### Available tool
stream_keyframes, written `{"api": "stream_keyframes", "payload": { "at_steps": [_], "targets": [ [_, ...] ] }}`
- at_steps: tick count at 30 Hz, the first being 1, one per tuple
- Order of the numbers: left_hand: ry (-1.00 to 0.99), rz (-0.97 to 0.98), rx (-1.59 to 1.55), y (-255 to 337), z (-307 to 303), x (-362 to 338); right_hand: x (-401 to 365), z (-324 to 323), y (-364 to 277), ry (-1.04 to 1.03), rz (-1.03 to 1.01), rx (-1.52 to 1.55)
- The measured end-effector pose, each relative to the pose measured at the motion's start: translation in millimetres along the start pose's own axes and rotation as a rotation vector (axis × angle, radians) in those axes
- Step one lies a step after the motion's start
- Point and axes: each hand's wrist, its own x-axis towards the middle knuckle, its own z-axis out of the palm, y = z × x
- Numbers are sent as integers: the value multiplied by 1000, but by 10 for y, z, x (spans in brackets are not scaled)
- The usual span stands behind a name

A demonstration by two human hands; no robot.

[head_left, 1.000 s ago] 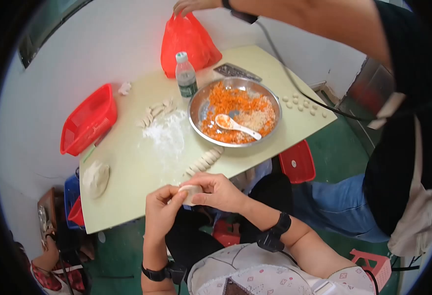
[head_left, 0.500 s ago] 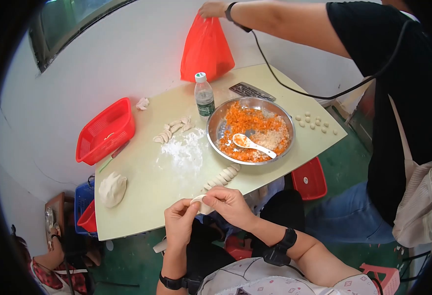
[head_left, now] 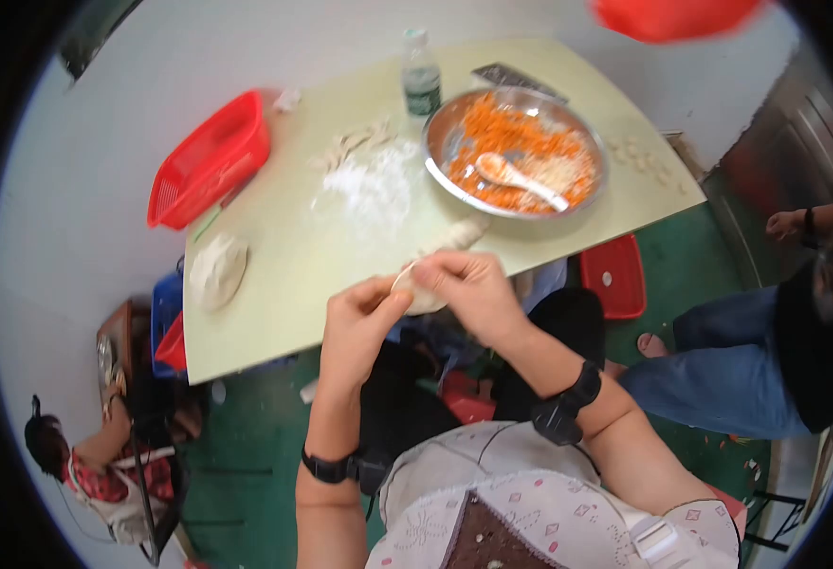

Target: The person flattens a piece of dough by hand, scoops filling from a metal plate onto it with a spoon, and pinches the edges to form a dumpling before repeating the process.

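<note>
Just the one cam here, worn on the head, aimed forward and pretty steeply down. Super wide lens, dark curved edges at the sides. The wearer's apron (head_left: 558, 517) is closest along the bottom, left grip (head_left: 357, 322) and right grip (head_left: 481, 296) sit around mid-frame, table (head_left: 283, 299) just beyond, wall (head_left: 274, 38) up top behind it.

There is one held dough piece (head_left: 423, 300), one spoon (head_left: 521, 179), one bottle (head_left: 422, 79).

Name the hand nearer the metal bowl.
Right. The right hand is below the metal bowl in the picture, on the person's side; the left hand is farther off, below and to its left.
</note>
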Motion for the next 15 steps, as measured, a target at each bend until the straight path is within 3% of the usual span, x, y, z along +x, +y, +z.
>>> {"api": "stream_keyframes", "payload": {
  "at_steps": [2, 6, 9, 12, 15],
  "targets": [
    [-43, 4, -146, -80, -7, 20, -5, -26, 24, -2, 42, 22],
    [22, 71, -87, -62, -1, 6, -6, -20, 11, -16, 77, 116],
    [6, 126, -82, -78, -10, 60, -8, -72, -37, -135, 163, 387],
    [-8, 138, -52, -61, -2, 63, -11, -38, -141, -128, 189, 376],
    [-10, 130, -49, -56, 17, 42, -7, -64, 8, -71, 69, 174]
  ]
}}
